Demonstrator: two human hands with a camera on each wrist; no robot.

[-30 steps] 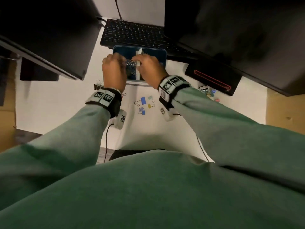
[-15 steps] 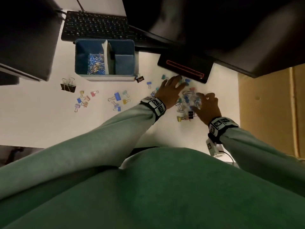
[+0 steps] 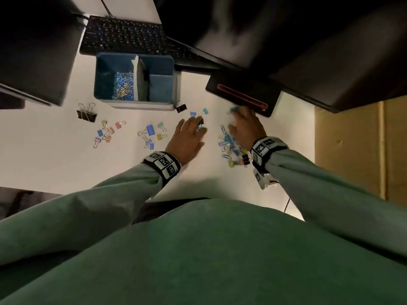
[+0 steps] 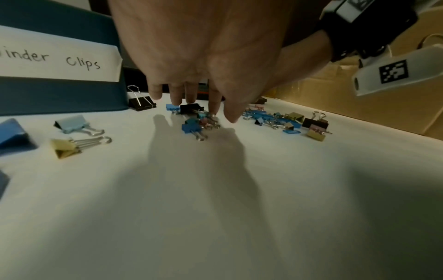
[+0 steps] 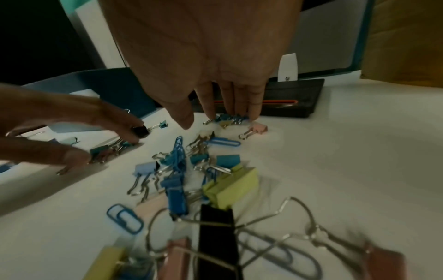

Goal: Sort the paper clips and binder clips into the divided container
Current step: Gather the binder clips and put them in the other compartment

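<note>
The blue divided container (image 3: 100,84) stands at the back of the white desk, with paper clips (image 3: 123,85) in its left compartment. A label on it (image 4: 57,58) reads "Binder Clips". My left hand (image 3: 197,128) lies flat, its straight fingers (image 4: 176,98) touching a few small binder clips (image 4: 191,121). My right hand (image 3: 237,113) reaches further back, its straight fingertips (image 5: 254,113) pressing on small blue clips (image 5: 227,118); thumb held apart. A mixed pile of binder and paper clips (image 3: 229,146) lies between the hands, below the right wrist (image 5: 177,166).
More binder clips lie left of the hands (image 3: 152,134) and further left (image 3: 105,133), with a large black one (image 3: 86,114). A black device with a red line (image 3: 242,93) sits just beyond the right fingers. A keyboard (image 3: 125,36) and dark monitors stand behind; a cardboard box (image 3: 361,150) is at right.
Both hands left the container and came to the right-hand pile. Since then the left hand has slid left with a few small clips under it, and the right hand has reached further back.
</note>
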